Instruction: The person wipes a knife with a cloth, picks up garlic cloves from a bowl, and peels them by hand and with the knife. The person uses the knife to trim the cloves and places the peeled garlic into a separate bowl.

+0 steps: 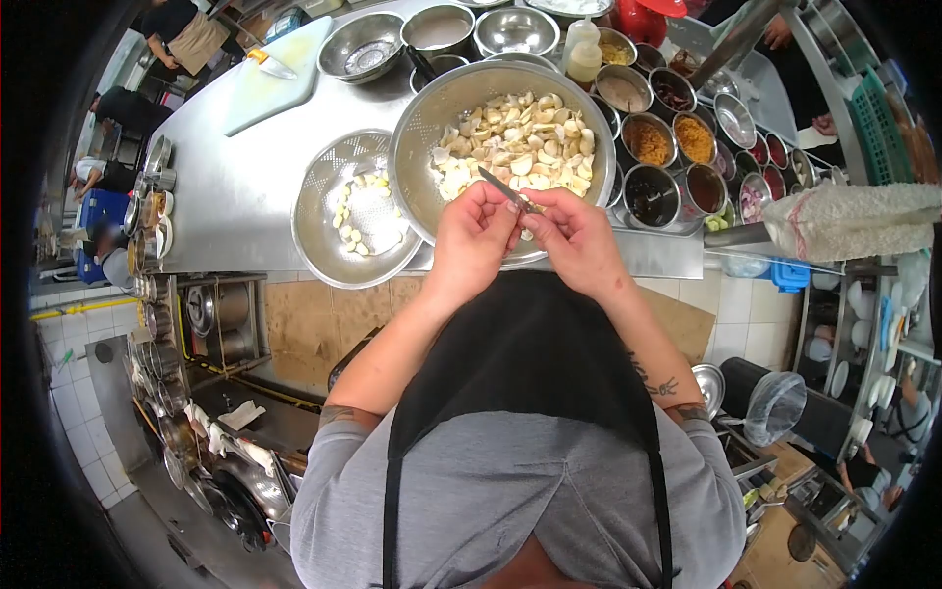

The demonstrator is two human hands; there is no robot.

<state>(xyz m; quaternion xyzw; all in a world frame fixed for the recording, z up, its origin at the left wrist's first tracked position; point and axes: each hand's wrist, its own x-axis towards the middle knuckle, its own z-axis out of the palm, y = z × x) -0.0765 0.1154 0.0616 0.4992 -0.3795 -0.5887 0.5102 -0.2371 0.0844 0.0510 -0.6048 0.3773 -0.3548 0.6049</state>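
Over the near rim of a large metal colander [417, 157], my two hands meet. My right hand [577, 234] is closed around a small knife [502, 187], whose blade points up and to the left. My left hand [473, 236] is pinched shut beside the blade; whatever its fingers hold is too small and covered to make out. Many garlic cloves [520, 137], mostly in their pale skins, fill the colander below. To the left, a second perforated metal bowl [319, 236] contains several peeled garlic cloves [355, 236].
A white cutting board [280, 83] carries a knife with a yellow handle [263, 59]. Metal bowls [361, 49] line the back. Sauce and spice containers [650, 194] crowd the right, near a hanging towel [849, 221]. Other people [177, 34] stand beyond the counter [226, 196].
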